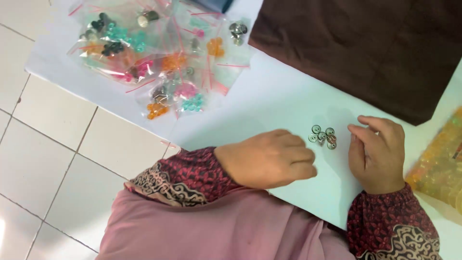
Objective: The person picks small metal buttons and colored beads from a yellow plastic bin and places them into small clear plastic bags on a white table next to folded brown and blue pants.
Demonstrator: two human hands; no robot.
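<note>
Small cluster of round metal snap parts (pixel 323 136): silver-grey, shiny, ring- and disc-shaped, about five pieces lying close together on a white, smooth, matte surface (pixel 269 103), between the two hands and nearer the near edge than the far one. Left hand (pixel 269 158): knuckles up, fingers curled in toward the palm in a loose fist, fingertips just beside the cluster on its left; whether anything is pinched under them cannot be told. Right hand (pixel 378 154): fingers bent and drawn together, tips just beside the cluster on its right; not seen to hold any piece, and contact with the pieces cannot be told. Both wrists in dark red patterned sleeves with black-and-cream scrollwork cuffs; a plain dusty-pink garment below. Dark brown cloth (pixel 365 48): soft, matte weave, laid flat across the far right corner of the surface, well apart from the cluster. Pile of small clear zip bags (pixel 159 58): glossy plastic with thin red seal strips, holding bead-like pieces in teal, orange, pink, black and silver, at the far left edge. Translucent plastic bag of orange pieces (pixel 440 168): at the right edge, near the right hand. White tiled floor (pixel 53 139) beyond the left edge.
</note>
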